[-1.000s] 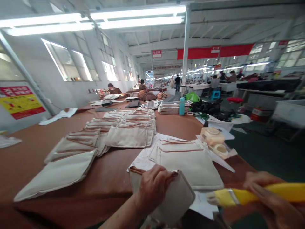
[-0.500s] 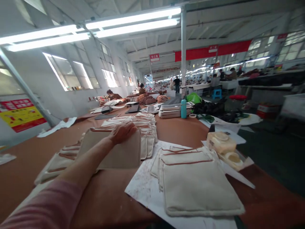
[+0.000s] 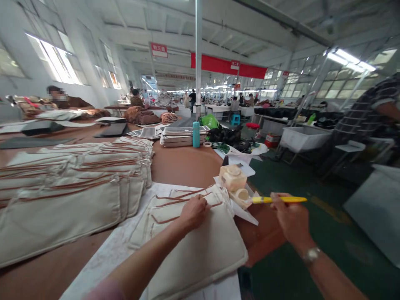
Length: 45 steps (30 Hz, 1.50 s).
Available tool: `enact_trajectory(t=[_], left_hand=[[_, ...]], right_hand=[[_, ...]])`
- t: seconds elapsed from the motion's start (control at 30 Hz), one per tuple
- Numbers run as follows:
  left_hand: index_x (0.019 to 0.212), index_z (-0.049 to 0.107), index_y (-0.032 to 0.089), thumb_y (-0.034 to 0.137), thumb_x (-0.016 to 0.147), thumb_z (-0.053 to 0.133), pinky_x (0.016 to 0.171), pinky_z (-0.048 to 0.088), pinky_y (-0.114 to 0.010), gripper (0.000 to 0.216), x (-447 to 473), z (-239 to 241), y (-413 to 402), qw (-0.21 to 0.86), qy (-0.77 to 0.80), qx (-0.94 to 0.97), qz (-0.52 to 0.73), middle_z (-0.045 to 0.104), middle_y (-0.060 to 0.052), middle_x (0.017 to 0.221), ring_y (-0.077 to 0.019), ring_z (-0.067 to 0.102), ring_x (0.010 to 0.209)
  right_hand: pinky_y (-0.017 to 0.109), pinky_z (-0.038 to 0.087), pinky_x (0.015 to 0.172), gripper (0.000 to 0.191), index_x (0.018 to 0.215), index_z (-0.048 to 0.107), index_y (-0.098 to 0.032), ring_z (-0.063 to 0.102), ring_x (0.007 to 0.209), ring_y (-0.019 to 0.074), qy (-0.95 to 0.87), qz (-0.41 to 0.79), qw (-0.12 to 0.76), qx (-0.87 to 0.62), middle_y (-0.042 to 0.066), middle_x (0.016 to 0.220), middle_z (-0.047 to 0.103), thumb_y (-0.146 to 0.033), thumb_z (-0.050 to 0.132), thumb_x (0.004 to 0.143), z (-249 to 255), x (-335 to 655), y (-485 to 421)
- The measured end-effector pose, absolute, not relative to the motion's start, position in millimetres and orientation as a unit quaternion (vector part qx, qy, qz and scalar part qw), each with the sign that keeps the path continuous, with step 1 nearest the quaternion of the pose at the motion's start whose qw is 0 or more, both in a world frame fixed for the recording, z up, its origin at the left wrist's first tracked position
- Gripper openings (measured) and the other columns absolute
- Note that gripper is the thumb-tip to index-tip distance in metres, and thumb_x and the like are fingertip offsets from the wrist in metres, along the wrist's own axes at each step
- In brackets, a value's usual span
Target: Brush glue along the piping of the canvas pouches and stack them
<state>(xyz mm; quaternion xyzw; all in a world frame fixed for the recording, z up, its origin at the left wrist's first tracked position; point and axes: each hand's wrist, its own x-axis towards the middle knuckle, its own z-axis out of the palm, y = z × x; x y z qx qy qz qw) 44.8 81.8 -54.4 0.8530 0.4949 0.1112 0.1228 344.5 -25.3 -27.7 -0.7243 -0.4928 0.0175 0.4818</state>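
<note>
My left hand point(image 3: 194, 211) rests with curled fingers on the far edge of the top cream canvas piece point(image 3: 200, 250), part of a small stack lying on white paper point(image 3: 103, 258). My right hand point(image 3: 289, 216) grips a yellow-handled brush point(image 3: 278, 200), held level with its bristles at a small open glue pot point(image 3: 241, 196). A capped plastic jar point(image 3: 231, 177) stands just behind that pot.
Long rows of finished cream pieces with brown trim point(image 3: 71, 183) cover the brown table point(image 3: 184, 164) to the left. Further back stand a teal bottle point(image 3: 196, 134) and stacked metal trays point(image 3: 178, 136). A person in a checked shirt point(image 3: 371, 112) stands at right over green floor.
My left hand laid a cream piece on the rows at left, then came back to the stack in front. My right hand returned into view, brush tip at the glue pot. The view swung right.
</note>
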Motion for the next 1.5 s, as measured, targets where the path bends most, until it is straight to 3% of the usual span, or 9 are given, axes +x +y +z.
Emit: enact_trajectory(t=[0.13, 0.4, 0.7, 0.8, 0.97, 1.07, 1.23, 1.33, 1.5], left_hand=[[0.093, 0.065, 0.018, 0.039, 0.089, 0.052, 0.072, 0.042, -0.029, 0.025, 61, -61, 89, 0.175, 0.531, 0.821, 0.12, 0.067, -0.011, 0.099, -0.024, 0.063, 0.09], [0.066, 0.064, 0.017, 0.044, 0.083, 0.054, 0.055, 0.029, -0.025, 0.033, 64, -40, 78, 0.322, 0.511, 0.784, 0.142, 0.053, 0.0, 0.06, -0.0161, 0.05, 0.06], [0.086, 0.066, 0.014, 0.051, 0.089, 0.048, 0.054, 0.032, -0.022, 0.041, 47, -3, 28, 0.506, 0.414, 0.725, 0.217, 0.056, 0.001, 0.068, -0.013, 0.048, 0.06], [0.091, 0.068, 0.014, 0.049, 0.09, 0.05, 0.058, 0.034, -0.023, 0.039, 43, 8, 12, 0.535, 0.387, 0.71, 0.244, 0.059, -0.001, 0.074, -0.0143, 0.052, 0.066], [0.093, 0.073, 0.018, 0.04, 0.09, 0.056, 0.067, 0.038, -0.025, 0.028, 33, 26, -13, 0.471, 0.384, 0.739, 0.292, 0.06, -0.002, 0.085, -0.0173, 0.055, 0.079], [0.086, 0.073, 0.019, 0.035, 0.09, 0.057, 0.07, 0.038, -0.025, 0.023, 29, 34, -26, 0.407, 0.383, 0.77, 0.308, 0.056, -0.001, 0.08, -0.0162, 0.054, 0.078], [0.089, 0.073, 0.02, 0.032, 0.091, 0.055, 0.066, 0.037, -0.024, 0.021, 30, 37, -47, 0.383, 0.371, 0.795, 0.289, 0.057, 0.0, 0.08, -0.0148, 0.054, 0.075], [0.093, 0.073, 0.021, 0.031, 0.092, 0.055, 0.065, 0.038, -0.023, 0.022, 29, 38, -60, 0.387, 0.355, 0.803, 0.281, 0.059, -0.001, 0.082, -0.0151, 0.055, 0.077], [0.09, 0.073, 0.02, 0.031, 0.092, 0.055, 0.061, 0.037, -0.021, 0.021, 21, 46, -82, 0.391, 0.339, 0.81, 0.276, 0.056, 0.0, 0.08, -0.0133, 0.053, 0.072]], right_hand=[[0.032, 0.046, 0.064, 0.046, 0.087, 0.071, -0.015, 0.069, 0.071, 0.0263, -0.539, 0.043, 0.423, -0.728, 0.012, 0.075, 0.073, -0.055, 0.048, 0.089, -48, 341, 38], [0.033, 0.045, 0.066, 0.048, 0.086, 0.07, -0.015, 0.068, 0.072, 0.0257, -0.57, 0.042, 0.382, -0.726, 0.014, 0.077, 0.073, -0.055, 0.044, 0.09, -61, 345, 60], [0.035, 0.046, 0.063, 0.05, 0.086, 0.067, -0.016, 0.067, 0.068, 0.0282, -0.538, 0.008, 0.415, -0.733, 0.013, 0.073, 0.072, -0.06, 0.042, 0.089, -53, 358, 11], [0.032, 0.047, 0.059, 0.049, 0.092, 0.067, -0.017, 0.066, 0.059, 0.0241, -0.542, 0.031, 0.434, -0.719, 0.01, 0.069, 0.071, -0.059, 0.041, 0.09, -49, 353, 7], [0.032, 0.046, 0.058, 0.044, 0.081, 0.066, -0.018, 0.065, 0.061, 0.0244, -0.536, 0.027, 0.471, -0.7, 0.009, 0.066, 0.069, -0.06, 0.052, 0.084, -24, 343, -17], [0.03, 0.043, 0.052, 0.043, 0.089, 0.065, -0.017, 0.059, 0.053, 0.02, -0.504, 0.02, 0.518, -0.691, 0.005, 0.062, 0.064, -0.057, 0.048, 0.089, 5, 333, -52], [0.023, 0.035, 0.044, 0.03, 0.084, 0.061, -0.019, 0.048, 0.047, 0.0128, -0.492, 0.208, 0.64, -0.552, -0.003, 0.056, 0.054, -0.048, 0.061, 0.087, 53, 290, -107], [0.022, 0.033, 0.043, 0.025, 0.082, 0.06, -0.019, 0.045, 0.047, 0.0117, -0.508, 0.254, 0.634, -0.525, -0.004, 0.055, 0.05, -0.044, 0.064, 0.086, 66, 267, -121], [0.024, 0.034, 0.045, 0.027, 0.076, 0.062, -0.019, 0.046, 0.048, 0.0124, -0.553, 0.122, 0.575, -0.591, -0.003, 0.054, 0.052, -0.043, 0.06, 0.087, 78, 257, -135]])
